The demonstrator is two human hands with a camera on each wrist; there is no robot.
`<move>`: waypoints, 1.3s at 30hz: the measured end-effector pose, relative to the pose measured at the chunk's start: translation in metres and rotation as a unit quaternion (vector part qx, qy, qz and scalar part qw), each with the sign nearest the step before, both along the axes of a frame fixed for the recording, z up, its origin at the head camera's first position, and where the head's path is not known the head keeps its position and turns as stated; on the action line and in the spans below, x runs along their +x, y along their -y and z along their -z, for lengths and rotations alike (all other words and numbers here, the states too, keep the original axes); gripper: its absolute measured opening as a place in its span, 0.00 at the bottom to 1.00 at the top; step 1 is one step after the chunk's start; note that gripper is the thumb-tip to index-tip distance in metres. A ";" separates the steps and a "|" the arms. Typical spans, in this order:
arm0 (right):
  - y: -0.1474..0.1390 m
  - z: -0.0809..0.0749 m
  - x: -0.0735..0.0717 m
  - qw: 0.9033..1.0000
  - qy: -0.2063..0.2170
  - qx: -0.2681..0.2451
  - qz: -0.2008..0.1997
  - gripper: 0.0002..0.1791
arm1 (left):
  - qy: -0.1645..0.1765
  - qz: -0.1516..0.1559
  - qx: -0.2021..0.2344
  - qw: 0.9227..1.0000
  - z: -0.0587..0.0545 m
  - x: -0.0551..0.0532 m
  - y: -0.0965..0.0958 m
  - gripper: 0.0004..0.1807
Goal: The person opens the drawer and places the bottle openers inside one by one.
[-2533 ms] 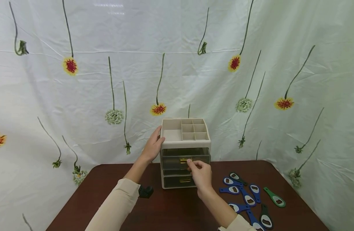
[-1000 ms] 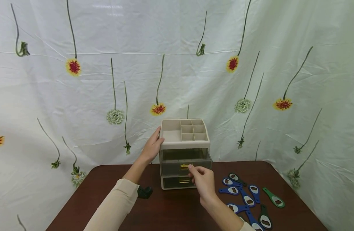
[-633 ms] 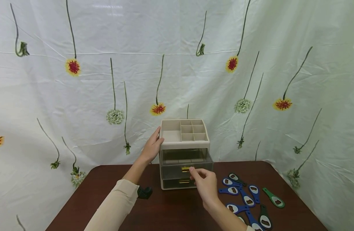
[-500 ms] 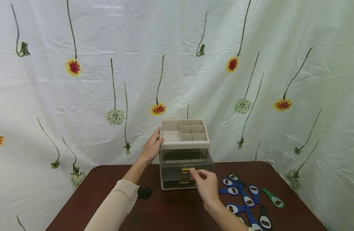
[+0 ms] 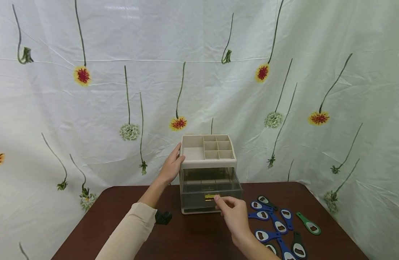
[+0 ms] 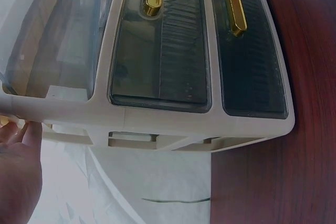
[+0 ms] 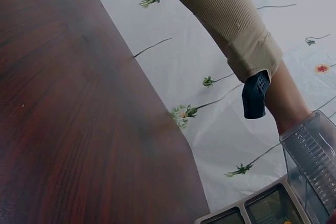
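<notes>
A cream desktop drawer organizer [image 5: 192, 163] stands at the table's back edge, with an open divided tray on top. Its smoky clear top drawer [image 5: 191, 199] is pulled well out. My right hand [image 5: 236, 216] pinches the right end of that drawer's gold handle [image 5: 209, 197] between thumb and fingers. Against the organizer's upper left side lies my left hand [image 5: 171, 167], fingers extended along it and thumb at the front corner. In the left wrist view, the middle drawer [image 6: 157, 72] and bottom drawer [image 6: 252, 72] sit closed below the pulled-out one.
Several blue, green and dark bottle openers [image 5: 280, 226] lie scattered on the dark red-brown table [image 5: 189, 238], right of the organizer. A pale flower-print cloth [image 5: 199, 90] hangs behind. A dark device [image 5: 163, 217] is strapped at my left wrist.
My right hand has moved toward me and down, drawing the top drawer out from nearly closed. My left hand has stayed at the organizer's side. The bottle openers have not moved.
</notes>
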State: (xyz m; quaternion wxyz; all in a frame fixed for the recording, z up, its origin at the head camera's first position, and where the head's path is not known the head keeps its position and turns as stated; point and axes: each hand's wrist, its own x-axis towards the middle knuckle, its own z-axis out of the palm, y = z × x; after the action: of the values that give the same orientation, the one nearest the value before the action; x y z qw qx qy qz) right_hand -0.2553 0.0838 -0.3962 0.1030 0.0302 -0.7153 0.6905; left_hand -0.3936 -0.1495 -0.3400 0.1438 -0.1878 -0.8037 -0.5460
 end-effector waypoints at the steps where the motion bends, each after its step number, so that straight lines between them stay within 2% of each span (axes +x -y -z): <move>1: 0.000 0.001 0.001 1.000 0.003 0.001 -0.001 0.19 | 0.000 0.000 0.000 1.000 0.000 0.000 0.000 0.34; 11: -0.005 0.009 0.006 0.999 0.008 0.033 -0.013 0.17 | 0.009 0.011 0.009 1.000 0.001 -0.001 0.001 0.34; 13: -0.009 0.008 0.008 0.999 -0.002 0.048 -0.024 0.16 | 0.007 0.006 0.007 1.000 0.001 0.000 0.001 0.34; 16: -0.021 0.008 0.009 0.993 -0.037 0.103 -0.051 0.13 | 0.007 0.003 0.007 1.000 0.001 0.000 0.001 0.34; 19: -0.038 0.007 0.009 0.977 -0.094 0.169 -0.093 0.08 | 0.007 0.000 0.008 1.000 0.000 0.000 0.001 0.34; 21: -0.052 0.007 0.007 0.960 -0.136 0.209 -0.124 0.06 | 0.007 -0.002 0.006 1.000 0.000 -0.001 0.001 0.34; 24: -0.073 0.006 0.005 0.935 -0.176 0.261 -0.161 0.06 | 0.006 -0.003 0.004 1.000 -0.001 -0.002 0.001 0.34; 29: -0.107 0.004 0.001 0.903 -0.192 0.334 -0.190 0.12 | 0.007 -0.001 0.008 1.000 -0.001 -0.002 0.001 0.34; 36: -0.145 0.015 -0.005 0.883 -0.172 0.375 -0.225 0.21 | 0.007 -0.003 0.014 1.000 -0.001 -0.001 -0.001 0.34; 39: -0.156 0.023 -0.007 0.882 -0.150 0.377 -0.241 0.23 | 0.006 -0.007 0.014 1.000 -0.001 0.000 -0.001 0.34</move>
State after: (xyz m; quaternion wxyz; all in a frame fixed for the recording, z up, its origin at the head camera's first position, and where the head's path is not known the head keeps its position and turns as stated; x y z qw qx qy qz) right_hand -0.2621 0.2398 -0.4191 0.0205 0.3415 -0.8683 0.3591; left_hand -0.3940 -0.1480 -0.3387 0.1453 -0.1762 -0.7980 -0.5577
